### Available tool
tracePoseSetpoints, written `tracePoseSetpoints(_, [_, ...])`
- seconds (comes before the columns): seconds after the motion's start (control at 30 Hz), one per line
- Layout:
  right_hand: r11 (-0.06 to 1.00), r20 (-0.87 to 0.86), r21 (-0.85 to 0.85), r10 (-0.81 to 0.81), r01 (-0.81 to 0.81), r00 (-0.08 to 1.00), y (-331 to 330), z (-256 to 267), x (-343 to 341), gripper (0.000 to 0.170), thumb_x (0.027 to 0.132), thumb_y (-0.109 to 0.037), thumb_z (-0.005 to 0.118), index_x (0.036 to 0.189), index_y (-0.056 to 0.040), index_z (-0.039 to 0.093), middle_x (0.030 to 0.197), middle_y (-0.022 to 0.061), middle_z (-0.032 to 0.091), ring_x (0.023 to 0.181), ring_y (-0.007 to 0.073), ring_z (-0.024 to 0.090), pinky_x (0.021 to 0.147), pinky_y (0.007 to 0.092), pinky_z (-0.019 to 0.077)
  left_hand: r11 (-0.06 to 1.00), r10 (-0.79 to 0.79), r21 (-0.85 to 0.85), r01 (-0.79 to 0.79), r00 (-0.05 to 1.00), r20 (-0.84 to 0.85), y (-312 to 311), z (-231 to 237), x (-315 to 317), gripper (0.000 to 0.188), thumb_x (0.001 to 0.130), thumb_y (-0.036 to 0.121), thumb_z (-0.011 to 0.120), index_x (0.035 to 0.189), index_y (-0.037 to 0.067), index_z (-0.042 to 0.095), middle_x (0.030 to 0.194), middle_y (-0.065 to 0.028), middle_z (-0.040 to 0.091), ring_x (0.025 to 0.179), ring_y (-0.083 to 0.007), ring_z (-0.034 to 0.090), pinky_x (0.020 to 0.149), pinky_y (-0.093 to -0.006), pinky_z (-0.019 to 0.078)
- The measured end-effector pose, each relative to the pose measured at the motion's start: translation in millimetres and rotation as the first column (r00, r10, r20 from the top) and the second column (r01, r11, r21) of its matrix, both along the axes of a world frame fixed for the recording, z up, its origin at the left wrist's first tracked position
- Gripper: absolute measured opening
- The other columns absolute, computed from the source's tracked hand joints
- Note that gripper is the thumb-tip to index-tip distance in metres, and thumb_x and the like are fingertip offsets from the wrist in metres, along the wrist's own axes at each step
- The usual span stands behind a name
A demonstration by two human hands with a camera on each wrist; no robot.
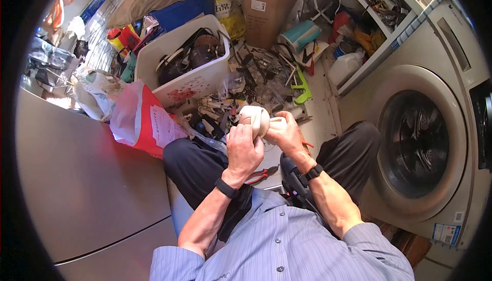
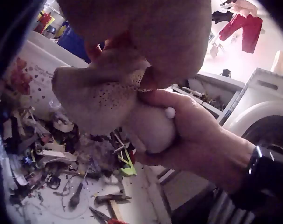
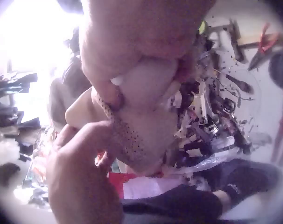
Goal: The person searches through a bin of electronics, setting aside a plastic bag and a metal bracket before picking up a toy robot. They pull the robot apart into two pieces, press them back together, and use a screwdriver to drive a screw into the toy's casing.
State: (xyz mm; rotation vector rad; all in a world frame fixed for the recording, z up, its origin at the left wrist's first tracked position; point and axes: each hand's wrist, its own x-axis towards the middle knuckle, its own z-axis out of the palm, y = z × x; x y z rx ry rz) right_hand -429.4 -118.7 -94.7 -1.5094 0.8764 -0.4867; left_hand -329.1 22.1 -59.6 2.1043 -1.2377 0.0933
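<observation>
A cream plastic housing (image 1: 251, 115) is held up between both hands over the scrap on the floor. It has a rounded bulb-like end and a patch of small holes (image 2: 114, 95), seen in the wrist views. My left hand (image 1: 244, 149) grips the broad, perforated part (image 3: 139, 128). My right hand (image 1: 286, 135) curls round the narrower rounded end (image 2: 153, 128), thumb close to a small white knob (image 2: 170, 113). Fingers hide much of the housing. Below the hands, pliers with red handles (image 1: 262, 175) lie on the floor between the knees.
Scrap parts (image 1: 256, 78) cover the floor ahead. A white bin (image 1: 169, 90) and a red bag (image 1: 148, 125) stand at left, near a grey panel (image 1: 87, 173). On the right is a washing machine (image 1: 359, 109). A hammer (image 2: 111, 199) and screwdriver (image 2: 76, 198) lie below.
</observation>
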Motion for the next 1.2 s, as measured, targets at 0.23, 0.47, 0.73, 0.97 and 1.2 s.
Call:
tracePoseSetpoints(0.23, [0.978, 0.008, 0.207, -0.015, 0.013, 1.0, -6.4, -34.4, -1.4, 0.083, 0.07, -0.023, 0.094, 0.136, 0.0045, 0.053, 0.12, 0.0154, 0.069, 0.107, 0.0218, 0.069, 0.089, 0.0343, 0.059, 0.982, -0.075, 0.173, 0.079, 0.997, -0.035, 14.6, -14.2, -3.1, 0.065, 0.07, 0.003, 0.082, 0.128, -0.001, 0.052, 0.112, -0.0187, 0.057, 0.109, -0.0396, 0.056, 0.09, -0.0504, 0.0474])
tracePoseSetpoints(0.47, [0.931, 0.01, 0.363, 0.028, -0.029, 1.0, -13.9, -30.5, -18.8, 0.084, 0.068, -0.02, 0.094, 0.137, 0.0045, 0.052, 0.119, 0.0152, 0.067, 0.103, 0.0227, 0.068, 0.086, 0.0353, 0.0587, 0.957, -0.248, 0.112, 0.267, 0.956, -0.159, 34.2, -18.6, 2.7, 0.082, 0.064, 0.006, 0.092, 0.131, -0.003, 0.045, 0.117, -0.0228, 0.052, 0.109, -0.0441, 0.054, 0.096, -0.0517, 0.0472])
tracePoseSetpoints(0.73, [0.895, 0.046, 0.441, 0.055, -0.07, 0.997, -20.4, -29.9, -12.1, 0.081, 0.069, -0.016, 0.092, 0.136, 0.0041, 0.052, 0.118, 0.0138, 0.067, 0.101, 0.0223, 0.068, 0.084, 0.036, 0.0589, 0.952, -0.297, 0.019, 0.306, 0.935, -0.193, 34.4, -34.9, 14.1, 0.063, 0.073, -0.005, 0.075, 0.128, -0.003, 0.044, 0.111, -0.0243, 0.052, 0.105, -0.047, 0.055, 0.092, -0.0521, 0.0487])
tracePoseSetpoints(0.97, [0.952, 0.125, 0.201, -0.261, 0.233, 0.957, 27.8, -26.9, 30.9, 0.071, 0.078, -0.015, 0.088, 0.135, 0.0016, 0.051, 0.119, 0.0133, 0.065, 0.102, 0.0195, 0.065, 0.086, 0.0348, 0.058, 0.998, -0.018, -0.057, 0.007, 0.978, -0.207, 8.1, -41.0, 15.4, 0.05, 0.078, -0.009, 0.063, 0.125, -0.005, 0.049, 0.113, -0.0277, 0.058, 0.109, -0.051, 0.058, 0.092, -0.0559, 0.0496])
tracePoseSetpoints(1.2, [0.961, 0.258, 0.2, -0.24, 0.191, 0.936, 22.4, -42.0, 42.3, 0.054, 0.093, -0.018, 0.078, 0.136, -0.0008, 0.051, 0.12, 0.013, 0.065, 0.103, 0.0188, 0.066, 0.087, 0.0329, 0.0576, 0.998, 0.044, -0.014, -0.053, 0.933, -0.358, -9.6, -19.5, -28.8, 0.06, 0.089, -0.001, 0.064, 0.145, -0.008, 0.047, 0.121, -0.0269, 0.066, 0.113, -0.0469, 0.066, 0.094, -0.0509, 0.0545])
